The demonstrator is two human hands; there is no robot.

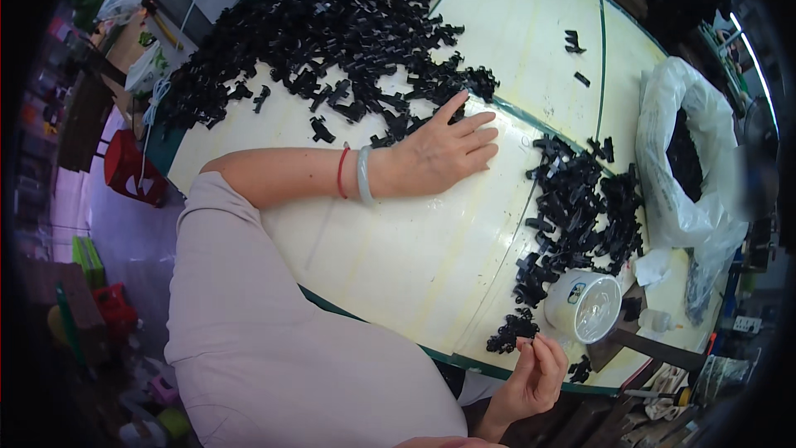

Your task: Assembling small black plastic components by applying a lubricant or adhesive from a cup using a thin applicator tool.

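Observation:
My left hand [444,149] lies palm down on the pale tabletop, its fingers spread and pointing right. Its thumb reaches the edge of a big pile of small black plastic parts [315,29]. A pale bangle [363,174] and a red cord [342,170] circle that wrist. At the table's near right edge, my right hand [535,377] has thumb and fingertips pinched together. Whatever lies in the pinch is too small to make out. Just beyond those fingertips sits a little cluster of small black pieces [508,333].
A second heap of black parts [572,191] covers the right side, beside a white tub [568,303] with clear wrap. Farther right stands a white plastic bag [663,158] with dark contents. Loose parts [572,43] lie at the back. A red container [128,168] is left of the table.

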